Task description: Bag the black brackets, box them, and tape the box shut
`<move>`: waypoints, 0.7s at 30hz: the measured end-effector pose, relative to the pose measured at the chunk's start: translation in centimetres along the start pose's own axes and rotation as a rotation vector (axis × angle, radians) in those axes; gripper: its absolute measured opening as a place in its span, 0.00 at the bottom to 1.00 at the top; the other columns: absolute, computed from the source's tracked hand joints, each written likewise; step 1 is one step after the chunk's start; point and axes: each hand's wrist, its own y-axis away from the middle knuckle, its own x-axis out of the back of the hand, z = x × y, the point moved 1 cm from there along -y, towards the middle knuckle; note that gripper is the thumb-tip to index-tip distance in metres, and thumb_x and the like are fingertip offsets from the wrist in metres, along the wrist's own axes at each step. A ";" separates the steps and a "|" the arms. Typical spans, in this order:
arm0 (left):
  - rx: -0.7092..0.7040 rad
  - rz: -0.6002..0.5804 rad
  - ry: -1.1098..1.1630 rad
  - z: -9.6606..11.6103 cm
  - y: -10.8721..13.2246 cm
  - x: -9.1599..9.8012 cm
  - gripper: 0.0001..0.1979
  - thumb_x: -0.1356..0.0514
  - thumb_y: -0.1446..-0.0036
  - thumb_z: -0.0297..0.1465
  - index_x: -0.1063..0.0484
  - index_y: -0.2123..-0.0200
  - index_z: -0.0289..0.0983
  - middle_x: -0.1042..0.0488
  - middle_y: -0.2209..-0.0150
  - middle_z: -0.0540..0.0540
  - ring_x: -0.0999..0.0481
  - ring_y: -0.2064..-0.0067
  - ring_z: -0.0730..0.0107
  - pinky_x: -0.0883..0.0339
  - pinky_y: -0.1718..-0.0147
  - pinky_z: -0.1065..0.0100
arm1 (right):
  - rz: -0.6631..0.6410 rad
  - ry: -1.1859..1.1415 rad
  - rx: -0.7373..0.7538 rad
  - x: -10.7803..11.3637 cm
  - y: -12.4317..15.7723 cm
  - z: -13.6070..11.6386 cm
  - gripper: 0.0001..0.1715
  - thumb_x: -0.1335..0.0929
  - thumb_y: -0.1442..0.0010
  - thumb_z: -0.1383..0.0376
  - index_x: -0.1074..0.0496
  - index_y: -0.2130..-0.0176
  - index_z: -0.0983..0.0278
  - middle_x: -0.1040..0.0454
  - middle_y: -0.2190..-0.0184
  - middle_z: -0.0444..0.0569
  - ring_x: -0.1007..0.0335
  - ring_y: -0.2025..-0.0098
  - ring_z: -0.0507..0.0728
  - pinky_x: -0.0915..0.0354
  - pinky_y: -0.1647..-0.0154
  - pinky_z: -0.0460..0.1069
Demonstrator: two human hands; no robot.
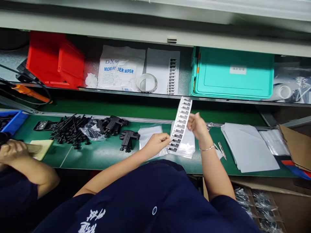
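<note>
My left hand [159, 144] pinches the lower end of a white strip of stickers [181, 124], printed with a column of grey and black blocks. The strip tilts up toward the shelf edge. Beside its right edge is my right hand [198, 126], thumb raised apart from the bent fingers; whether the fingertips touch the strip is hard to tell. Beneath the strip lies a stack of clear plastic bags [186, 147], with more bags [150, 132] behind my left hand. A black plastic bracket-like part [128, 139] rests left of them.
Black rod-like parts [73, 129] pile up at left, near a co-worker's hand [14, 150]. Tweezers [222, 150] and white sheets [250, 149] lie at right. The shelf above holds a red bin [70, 64], a wiper packet [121, 69], a tape roll [147, 83] and a teal box [235, 77].
</note>
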 end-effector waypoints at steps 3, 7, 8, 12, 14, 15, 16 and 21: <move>0.047 -0.135 -0.172 -2.2 -1.4 -1.4 0.15 0.49 0.41 0.40 0.31 0.74 0.37 0.28 0.73 0.50 0.30 0.68 0.69 0.40 0.67 0.70 | 0.009 0.107 -0.098 -0.3 2.5 4.6 0.25 0.30 0.48 0.45 0.29 0.69 0.64 0.40 0.84 0.38 0.48 0.82 0.48 0.52 0.81 0.44; 0.060 -0.415 -0.278 -5.0 -2.2 -3.6 0.12 0.46 0.45 0.37 0.25 0.70 0.38 0.22 0.69 0.48 0.25 0.65 0.64 0.37 0.65 0.69 | 0.149 0.161 -0.154 2.0 5.8 10.0 0.22 0.33 0.45 0.47 0.31 0.72 0.63 0.42 0.86 0.37 0.49 0.82 0.48 0.50 0.80 0.45; 0.064 -0.469 -0.305 -5.5 -2.1 -4.1 0.12 0.45 0.46 0.36 0.24 0.67 0.39 0.21 0.67 0.47 0.24 0.64 0.62 0.36 0.64 0.68 | 0.195 0.182 -0.174 3.4 6.8 11.2 0.22 0.32 0.46 0.47 0.31 0.73 0.64 0.41 0.85 0.38 0.48 0.81 0.49 0.49 0.79 0.45; 0.113 -0.579 -0.421 -7.9 -1.3 -5.2 0.19 0.47 0.45 0.36 0.25 0.53 0.37 0.20 0.59 0.41 0.22 0.58 0.56 0.34 0.59 0.64 | 0.433 0.283 -0.251 11.2 10.9 15.5 0.22 0.32 0.43 0.48 0.29 0.69 0.65 0.32 0.77 0.43 0.38 0.74 0.51 0.41 0.73 0.47; 0.160 -0.621 -0.458 -9.3 -0.9 -5.6 0.21 0.48 0.44 0.36 0.27 0.50 0.37 0.21 0.56 0.41 0.22 0.56 0.58 0.33 0.56 0.64 | 0.515 0.327 -0.317 14.9 12.6 17.7 0.20 0.32 0.39 0.51 0.29 0.67 0.66 0.29 0.73 0.44 0.34 0.71 0.51 0.36 0.69 0.48; 0.186 -0.640 -0.476 -10.0 -0.8 -5.8 0.21 0.48 0.43 0.37 0.28 0.49 0.37 0.21 0.56 0.41 0.23 0.55 0.58 0.33 0.55 0.64 | 0.540 0.344 -0.355 16.4 13.2 18.8 0.18 0.33 0.37 0.53 0.29 0.66 0.67 0.29 0.71 0.44 0.33 0.70 0.51 0.34 0.67 0.48; 0.211 -0.655 -0.498 -10.7 -0.7 -6.0 0.21 0.48 0.43 0.37 0.28 0.49 0.37 0.21 0.56 0.42 0.23 0.55 0.59 0.33 0.55 0.65 | 0.559 0.357 -0.392 17.6 13.4 20.0 0.17 0.33 0.36 0.55 0.29 0.63 0.67 0.28 0.68 0.45 0.31 0.69 0.51 0.32 0.66 0.49; 0.257 -0.688 -0.586 -13.0 -0.4 -6.3 0.19 0.48 0.42 0.36 0.28 0.50 0.42 0.21 0.57 0.47 0.22 0.56 0.62 0.32 0.55 0.65 | 0.662 0.399 -0.504 20.4 11.7 24.4 0.16 0.33 0.35 0.58 0.29 0.52 0.66 0.27 0.55 0.50 0.28 0.57 0.56 0.29 0.56 0.55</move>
